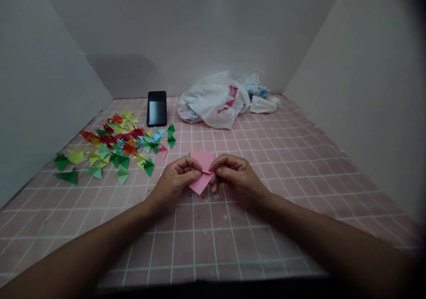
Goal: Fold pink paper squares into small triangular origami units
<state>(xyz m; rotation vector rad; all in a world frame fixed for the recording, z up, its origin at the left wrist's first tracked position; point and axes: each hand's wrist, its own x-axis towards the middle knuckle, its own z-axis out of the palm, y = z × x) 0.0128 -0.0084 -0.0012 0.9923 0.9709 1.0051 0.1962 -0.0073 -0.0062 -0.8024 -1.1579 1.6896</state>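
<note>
A pink folded sheet of origami paper [200,184] is held between both hands above the middle of the table, one corner pointing toward me. My left hand [178,175] pinches its left edge with thumb and forefinger. On the other side, my right hand [234,172] grips the right edge the same way, its lower fingers curled beneath. A crease or flap edge runs across the paper between the two thumbs. Just behind its upper left corner shows a small bit of green, mostly hidden.
Many small folded paper pieces [120,159] in green, yellow, red, orange and blue lie spread at the left. A black phone [156,108] stands behind them. White plastic bags [209,99] sit at the back. Pale walls enclose the pink checked tablecloth [299,188].
</note>
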